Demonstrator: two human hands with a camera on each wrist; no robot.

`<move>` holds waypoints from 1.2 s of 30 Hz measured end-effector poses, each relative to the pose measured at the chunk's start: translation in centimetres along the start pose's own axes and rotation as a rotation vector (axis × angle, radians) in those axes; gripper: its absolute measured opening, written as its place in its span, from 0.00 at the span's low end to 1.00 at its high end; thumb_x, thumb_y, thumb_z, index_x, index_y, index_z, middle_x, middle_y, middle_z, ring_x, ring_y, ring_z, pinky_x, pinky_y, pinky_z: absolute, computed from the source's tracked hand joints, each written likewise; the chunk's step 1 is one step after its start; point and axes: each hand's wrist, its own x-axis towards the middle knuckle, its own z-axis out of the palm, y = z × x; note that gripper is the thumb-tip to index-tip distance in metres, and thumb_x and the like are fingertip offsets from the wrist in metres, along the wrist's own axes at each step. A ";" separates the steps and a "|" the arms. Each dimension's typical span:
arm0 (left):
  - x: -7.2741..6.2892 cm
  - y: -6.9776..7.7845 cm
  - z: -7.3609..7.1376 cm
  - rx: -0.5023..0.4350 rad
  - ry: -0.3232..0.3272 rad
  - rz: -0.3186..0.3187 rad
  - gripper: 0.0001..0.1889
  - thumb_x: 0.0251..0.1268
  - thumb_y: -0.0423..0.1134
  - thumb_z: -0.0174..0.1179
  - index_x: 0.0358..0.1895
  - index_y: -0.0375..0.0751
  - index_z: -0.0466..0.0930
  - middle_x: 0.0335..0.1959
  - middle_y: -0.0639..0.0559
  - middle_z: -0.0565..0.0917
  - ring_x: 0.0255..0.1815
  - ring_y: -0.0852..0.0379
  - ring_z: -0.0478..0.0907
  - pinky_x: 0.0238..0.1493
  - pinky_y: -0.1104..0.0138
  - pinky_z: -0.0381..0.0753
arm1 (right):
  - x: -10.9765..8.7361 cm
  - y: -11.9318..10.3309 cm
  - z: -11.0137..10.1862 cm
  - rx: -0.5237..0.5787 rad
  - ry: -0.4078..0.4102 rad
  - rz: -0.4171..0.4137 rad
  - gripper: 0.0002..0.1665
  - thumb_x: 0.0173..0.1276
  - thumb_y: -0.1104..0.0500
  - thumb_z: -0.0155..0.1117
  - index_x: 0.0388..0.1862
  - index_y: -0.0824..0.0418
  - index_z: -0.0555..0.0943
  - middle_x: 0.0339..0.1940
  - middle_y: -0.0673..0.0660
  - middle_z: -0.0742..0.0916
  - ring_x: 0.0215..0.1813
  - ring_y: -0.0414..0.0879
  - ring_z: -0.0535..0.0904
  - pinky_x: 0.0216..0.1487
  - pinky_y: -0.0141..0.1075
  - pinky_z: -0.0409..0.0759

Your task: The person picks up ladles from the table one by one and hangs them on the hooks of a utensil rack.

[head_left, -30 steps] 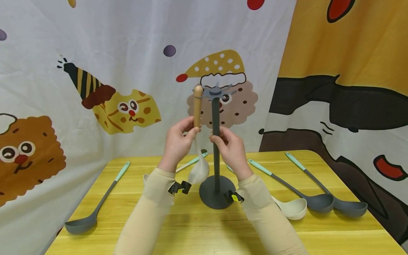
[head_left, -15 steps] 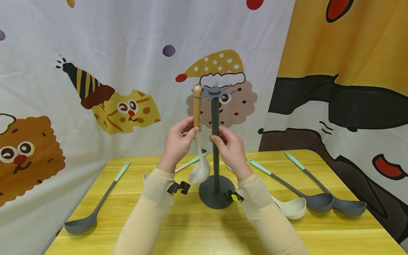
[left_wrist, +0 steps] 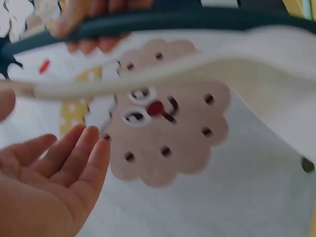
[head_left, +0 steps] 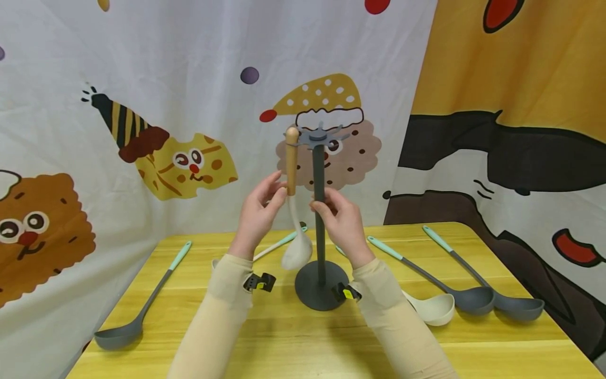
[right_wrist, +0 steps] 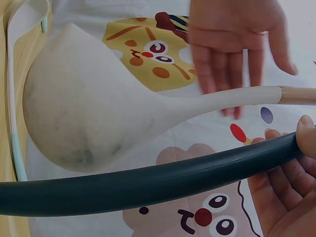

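A white ladle [head_left: 297, 252] with a wooden handle [head_left: 291, 168] hangs upright, bowl down, from the hook ring [head_left: 318, 138] on top of a dark grey utensil stand [head_left: 321, 237]. My left hand [head_left: 258, 210] is beside the lower end of the wooden handle, fingers loose and spread. In the right wrist view the left hand [right_wrist: 237, 44] shows straight fingers close to the ladle's white neck [right_wrist: 222, 100]; whether they touch it I cannot tell. My right hand [head_left: 344, 221] grips the stand's pole [right_wrist: 148, 190] between thumb and fingers, around mid-height.
On the wooden table [head_left: 265, 347] a grey ladle [head_left: 120, 337] with a mint handle lies at left. At right lie a cream ladle [head_left: 435, 310] and two grey ladles [head_left: 473, 301]. Another pale ladle [head_left: 279, 245] lies behind my left arm. A printed curtain [head_left: 199, 95] hangs behind.
My left hand has let go of the ladle's handle and drawn slightly left, its fingers opening. The ladle stays hanging on the stand. My right hand has not moved.
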 end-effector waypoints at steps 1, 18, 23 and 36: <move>0.0 -0.4 -0.2 0.001 -0.012 -0.009 0.27 0.76 0.41 0.53 0.74 0.39 0.64 0.63 0.39 0.77 0.63 0.46 0.74 0.63 0.51 0.70 | 0.0 0.0 0.0 -0.001 0.001 -0.001 0.09 0.72 0.58 0.63 0.47 0.60 0.83 0.36 0.56 0.86 0.37 0.49 0.81 0.42 0.45 0.78; -0.8 -6.2 -2.0 0.160 -0.136 -0.246 0.35 0.77 0.63 0.36 0.81 0.57 0.42 0.80 0.57 0.47 0.79 0.53 0.43 0.75 0.50 0.45 | -0.1 -0.3 0.2 -0.011 0.015 0.007 0.08 0.71 0.61 0.63 0.46 0.63 0.82 0.35 0.59 0.86 0.36 0.53 0.80 0.41 0.46 0.77; -0.7 -7.2 -2.1 0.287 -0.170 -0.251 0.39 0.76 0.66 0.33 0.81 0.51 0.39 0.81 0.48 0.42 0.80 0.47 0.37 0.75 0.47 0.38 | -0.1 -0.1 0.2 -0.007 0.015 0.008 0.08 0.71 0.59 0.64 0.46 0.61 0.83 0.35 0.57 0.86 0.36 0.51 0.80 0.41 0.45 0.77; -1.0 -9.4 -1.4 0.562 -0.260 -0.380 0.46 0.70 0.73 0.24 0.81 0.47 0.32 0.80 0.39 0.30 0.78 0.36 0.24 0.66 0.31 0.30 | -0.1 0.0 0.1 -0.005 0.009 -0.013 0.09 0.71 0.58 0.63 0.46 0.60 0.83 0.35 0.55 0.86 0.35 0.49 0.80 0.40 0.44 0.77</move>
